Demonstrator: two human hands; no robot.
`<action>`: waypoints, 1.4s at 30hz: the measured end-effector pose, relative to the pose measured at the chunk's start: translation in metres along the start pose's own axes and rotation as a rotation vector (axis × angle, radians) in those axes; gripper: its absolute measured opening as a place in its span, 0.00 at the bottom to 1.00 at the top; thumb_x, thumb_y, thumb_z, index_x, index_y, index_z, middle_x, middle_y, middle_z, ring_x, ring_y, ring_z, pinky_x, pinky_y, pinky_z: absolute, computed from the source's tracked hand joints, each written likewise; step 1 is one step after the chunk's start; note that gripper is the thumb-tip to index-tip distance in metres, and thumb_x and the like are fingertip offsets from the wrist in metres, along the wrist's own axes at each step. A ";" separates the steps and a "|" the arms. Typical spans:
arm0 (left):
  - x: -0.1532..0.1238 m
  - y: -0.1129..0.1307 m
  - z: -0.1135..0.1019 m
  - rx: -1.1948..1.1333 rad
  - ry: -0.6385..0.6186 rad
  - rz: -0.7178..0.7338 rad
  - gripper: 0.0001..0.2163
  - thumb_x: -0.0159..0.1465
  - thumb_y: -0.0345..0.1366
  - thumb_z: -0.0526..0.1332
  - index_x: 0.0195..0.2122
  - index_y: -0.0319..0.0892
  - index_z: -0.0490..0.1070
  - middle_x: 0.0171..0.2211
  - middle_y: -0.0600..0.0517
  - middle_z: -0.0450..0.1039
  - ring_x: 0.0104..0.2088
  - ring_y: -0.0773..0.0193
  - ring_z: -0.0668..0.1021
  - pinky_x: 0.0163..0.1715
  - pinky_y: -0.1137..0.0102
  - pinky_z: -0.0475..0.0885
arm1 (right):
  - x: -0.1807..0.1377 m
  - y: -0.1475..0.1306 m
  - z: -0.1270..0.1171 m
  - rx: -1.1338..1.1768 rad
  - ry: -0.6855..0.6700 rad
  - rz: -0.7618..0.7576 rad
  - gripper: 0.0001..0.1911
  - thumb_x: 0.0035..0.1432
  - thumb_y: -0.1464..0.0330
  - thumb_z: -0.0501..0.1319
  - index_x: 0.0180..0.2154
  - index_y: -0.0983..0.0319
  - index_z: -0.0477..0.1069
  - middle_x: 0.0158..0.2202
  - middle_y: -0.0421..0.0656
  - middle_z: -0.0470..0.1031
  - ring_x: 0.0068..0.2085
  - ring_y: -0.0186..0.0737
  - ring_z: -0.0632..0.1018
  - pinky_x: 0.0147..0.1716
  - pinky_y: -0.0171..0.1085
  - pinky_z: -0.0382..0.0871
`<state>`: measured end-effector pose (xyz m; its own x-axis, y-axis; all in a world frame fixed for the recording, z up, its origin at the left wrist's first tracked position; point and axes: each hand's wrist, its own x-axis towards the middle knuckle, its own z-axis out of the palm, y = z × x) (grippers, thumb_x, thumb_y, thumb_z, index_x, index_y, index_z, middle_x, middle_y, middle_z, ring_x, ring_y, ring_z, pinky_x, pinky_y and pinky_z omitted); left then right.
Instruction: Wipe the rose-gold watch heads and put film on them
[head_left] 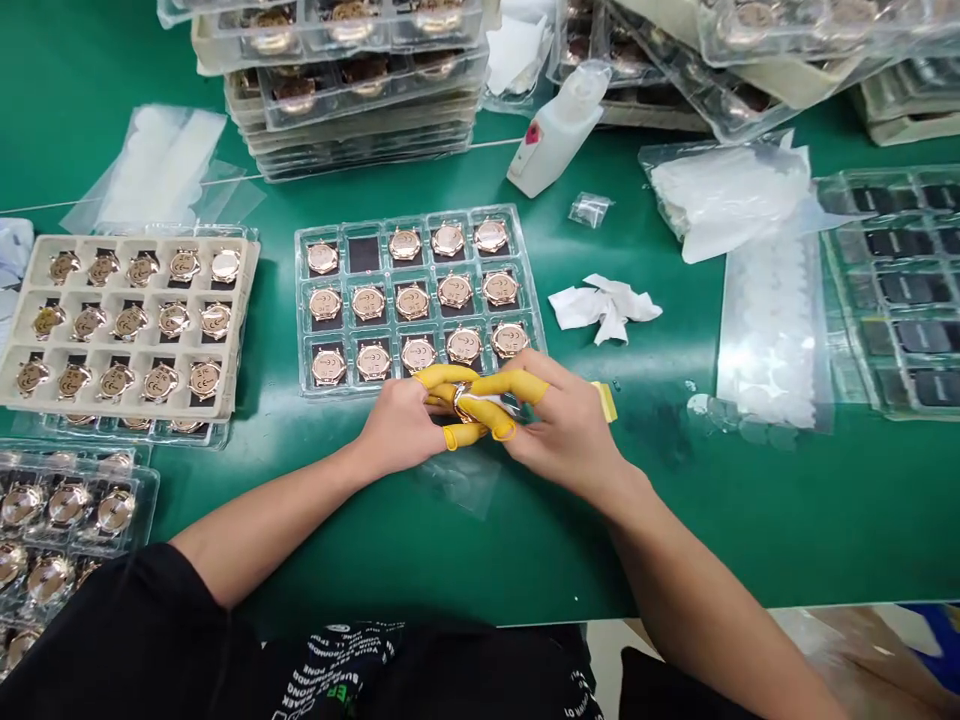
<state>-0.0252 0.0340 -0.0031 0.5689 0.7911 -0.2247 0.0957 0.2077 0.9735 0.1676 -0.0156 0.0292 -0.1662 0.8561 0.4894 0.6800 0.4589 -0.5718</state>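
Observation:
My left hand (397, 425) and my right hand (559, 430) meet just below a clear plastic tray (301, 310), both wearing yellow finger cots. Between them they pinch a rose-gold watch case (466, 403), which is largely hidden by my fingers. The tray holds several rose-gold watch cases in dark-lined compartments, and one compartment in its top row (364, 255) shows no case. My left fingertips are close to the tray's front edge. To the left, a beige pulp tray (112, 405) holds several more cases.
Stacked trays of watch parts (360, 120) rise at the back, beside a white plastic bottle (559, 130). A crumpled white wipe (604, 310) and a bag of white material (727, 190) lie on the green mat (675, 520). A tray of dark pieces (892, 290) sits at right.

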 end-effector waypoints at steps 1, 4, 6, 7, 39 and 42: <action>0.000 0.000 0.000 -0.004 -0.002 0.001 0.25 0.53 0.33 0.76 0.53 0.41 0.79 0.38 0.51 0.86 0.39 0.60 0.89 0.48 0.64 0.86 | 0.000 0.002 0.002 -0.040 0.022 0.003 0.02 0.66 0.71 0.67 0.39 0.58 0.78 0.31 0.42 0.75 0.31 0.37 0.74 0.28 0.38 0.66; 0.001 -0.001 -0.001 -0.020 0.011 0.007 0.25 0.54 0.33 0.76 0.54 0.41 0.79 0.39 0.51 0.87 0.40 0.60 0.89 0.50 0.64 0.86 | 0.000 0.006 0.003 -0.073 0.034 0.043 0.01 0.66 0.69 0.68 0.40 0.57 0.78 0.31 0.42 0.75 0.32 0.38 0.74 0.29 0.38 0.66; 0.000 -0.001 -0.001 -0.025 0.007 0.000 0.26 0.53 0.32 0.76 0.54 0.42 0.79 0.41 0.50 0.87 0.41 0.60 0.89 0.50 0.64 0.86 | -0.002 0.007 0.002 -0.028 -0.020 0.053 0.01 0.66 0.68 0.67 0.40 0.57 0.78 0.31 0.42 0.75 0.32 0.38 0.75 0.29 0.38 0.66; 0.000 -0.001 -0.001 -0.023 -0.001 -0.003 0.26 0.53 0.31 0.77 0.54 0.41 0.79 0.42 0.50 0.87 0.41 0.59 0.89 0.51 0.63 0.86 | -0.003 0.007 0.001 -0.022 -0.029 0.063 0.01 0.67 0.68 0.67 0.40 0.57 0.78 0.32 0.42 0.75 0.32 0.38 0.75 0.29 0.38 0.66; -0.005 -0.002 0.000 -0.018 0.014 0.020 0.25 0.52 0.31 0.77 0.52 0.40 0.80 0.41 0.49 0.87 0.42 0.59 0.89 0.50 0.65 0.86 | -0.014 0.005 0.016 -0.008 0.110 0.098 0.02 0.67 0.68 0.66 0.38 0.57 0.76 0.31 0.41 0.74 0.32 0.38 0.74 0.29 0.39 0.66; -0.005 -0.002 0.001 -0.007 0.034 0.021 0.24 0.53 0.32 0.76 0.53 0.40 0.80 0.42 0.49 0.87 0.41 0.59 0.89 0.49 0.64 0.87 | -0.015 0.004 0.019 -0.002 0.132 0.117 0.02 0.66 0.68 0.67 0.38 0.57 0.76 0.31 0.41 0.73 0.32 0.38 0.74 0.29 0.38 0.65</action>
<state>-0.0273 0.0289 -0.0043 0.5425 0.8144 -0.2058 0.0787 0.1947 0.9777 0.1594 -0.0224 0.0072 0.0093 0.8650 0.5016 0.6907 0.3572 -0.6288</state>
